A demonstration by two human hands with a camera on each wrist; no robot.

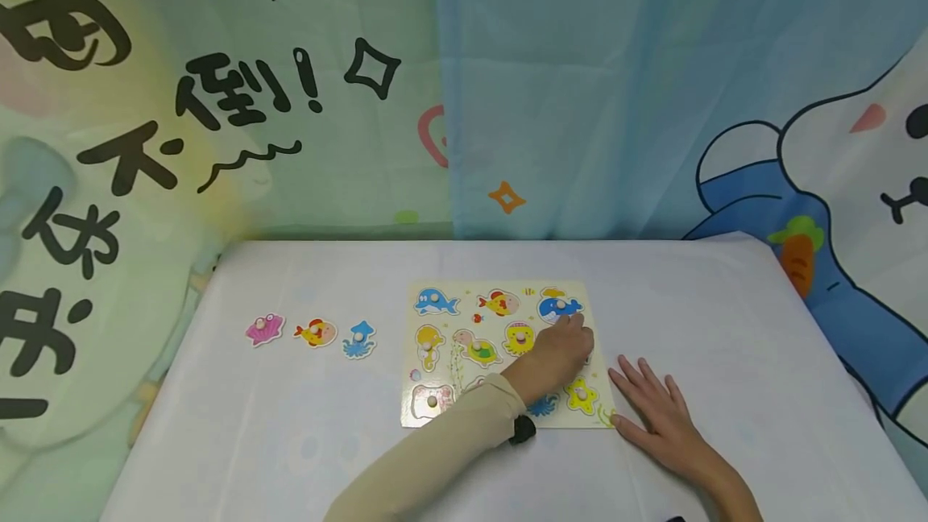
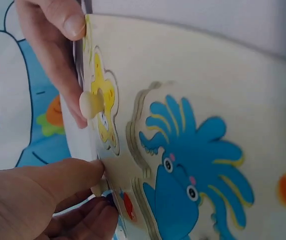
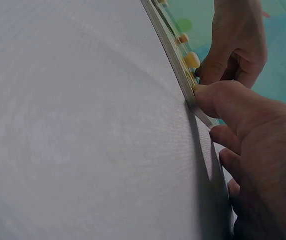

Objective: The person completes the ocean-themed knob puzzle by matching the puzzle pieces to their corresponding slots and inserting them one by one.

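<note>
A cream wooden knob puzzle board (image 1: pixel 467 290) with sea animals lies on the white table. Reaching across its right half, my left hand (image 1: pixel 557 354) pinches a small puzzle piece (image 2: pixel 128 205) by its dark knob, at the board's right side below the blue whale (image 1: pixel 558 307). Most of that piece is hidden by the fingers. My right hand (image 1: pixel 661 424) lies with spread fingers beside the board, its thumb touching the lower right edge. Close to that thumb sits a yellow starfish piece (image 1: pixel 581 395). A blue squid picture (image 2: pixel 202 165) shows in a recess under my left wrist.
Left of the board, a pink shell piece (image 1: pixel 264 329), a red and yellow fish piece (image 1: pixel 316 333) and a blue squid piece (image 1: pixel 358 341) lie in a row. A printed curtain (image 1: pixel 551 103) hangs behind the table (image 1: pixel 290 417).
</note>
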